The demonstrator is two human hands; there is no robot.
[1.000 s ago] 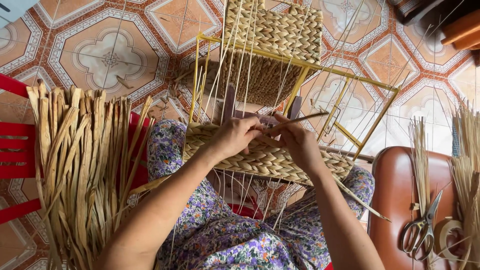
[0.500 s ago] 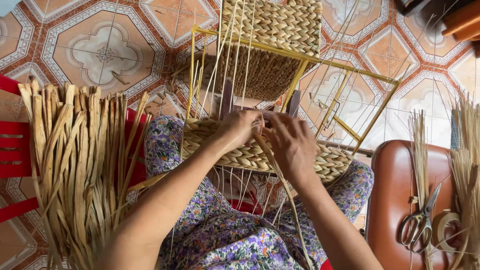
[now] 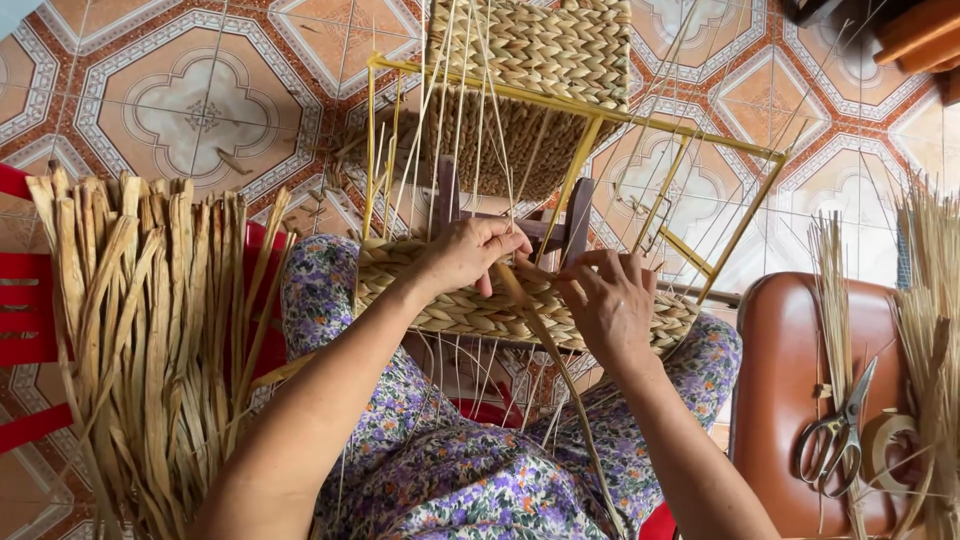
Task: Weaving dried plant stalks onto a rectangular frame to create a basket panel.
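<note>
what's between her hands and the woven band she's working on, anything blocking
Nothing visible stands between them. The left hand and right hand both rest directly on the woven band, pinching a flat straw strand at its top edge. The thin upright stakes rise beyond the fingers, not across them.

Both hands, left hand (image 3: 470, 255) and right hand (image 3: 605, 300), on woven straw band (image 3: 450, 305)

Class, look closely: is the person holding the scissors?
No: the scissors lie on the brown seat, while both hands work the woven band.
</note>
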